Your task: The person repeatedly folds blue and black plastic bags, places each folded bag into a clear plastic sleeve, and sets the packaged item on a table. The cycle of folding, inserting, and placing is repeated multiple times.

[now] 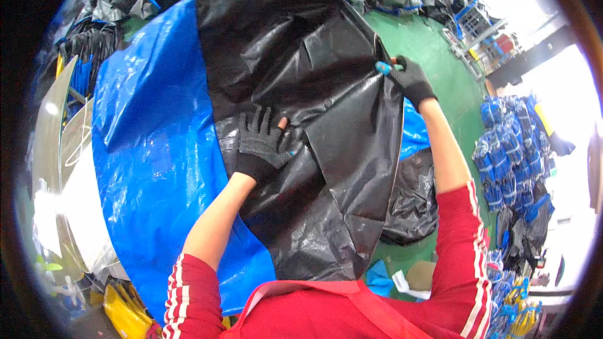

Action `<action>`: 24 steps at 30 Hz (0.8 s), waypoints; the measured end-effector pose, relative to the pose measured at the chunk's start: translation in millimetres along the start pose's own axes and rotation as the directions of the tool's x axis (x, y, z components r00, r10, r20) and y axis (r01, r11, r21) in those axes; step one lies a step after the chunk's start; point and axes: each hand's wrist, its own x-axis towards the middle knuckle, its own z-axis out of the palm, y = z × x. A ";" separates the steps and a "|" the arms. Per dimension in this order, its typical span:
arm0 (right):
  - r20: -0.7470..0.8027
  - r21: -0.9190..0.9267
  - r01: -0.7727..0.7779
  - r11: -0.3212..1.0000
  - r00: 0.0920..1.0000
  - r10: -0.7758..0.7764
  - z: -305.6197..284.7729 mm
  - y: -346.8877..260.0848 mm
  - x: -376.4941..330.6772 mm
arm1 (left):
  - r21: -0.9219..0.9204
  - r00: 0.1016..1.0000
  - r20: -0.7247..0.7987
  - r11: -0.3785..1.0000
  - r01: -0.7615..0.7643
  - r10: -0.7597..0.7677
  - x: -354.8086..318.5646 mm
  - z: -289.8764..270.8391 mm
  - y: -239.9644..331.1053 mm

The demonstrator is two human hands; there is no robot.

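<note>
From my distant place I look down through the head camera, and I see a large blue and black plastic sheet with rounded outline (157, 150) spread in the middle, directly before the wearer's chest. What carries it is hidden under it. The blue part lies on the left, the black part on the right, and the border between them runs away from the wearer, its far end leaning to the left. I take this border as the sheet's lengthwise direction; because the lens bends the edges, I cannot tell surely which side is the longer. The far end of the sheet is curved and points to the top of my view. The left hand in a dark grey knitted glove (262, 138) lies on the black part, near the border; its grip is open, fingers spread and pointing away from the wearer. The right hand in a similar glove (408, 80) is at the right edge of the black part, and its grip is closed, pinching this edge between thumb and finger. Beyond the right edge I see a green floor (433, 44), and farther right, stacked blue bundles tied with pale bands (505, 144).
</note>
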 end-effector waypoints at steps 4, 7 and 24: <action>0.078 0.147 0.133 0.980 0.986 -0.146 29.4 51.9 -46.4 | -0.021 1.000 0.019 1.000 0.016 -0.015 4.1 -0.7 0.4; 0.003 0.287 -0.058 0.956 0.998 0.059 29.7 74.1 -69.0 | -0.044 0.999 -0.024 0.999 0.020 -0.021 4.1 -1.8 1.0; -0.036 -0.525 0.409 0.747 0.866 -0.499 62.7 -196.9 129.6 | 0.063 0.937 0.292 0.981 0.184 -0.194 -19.1 -46.2 -14.5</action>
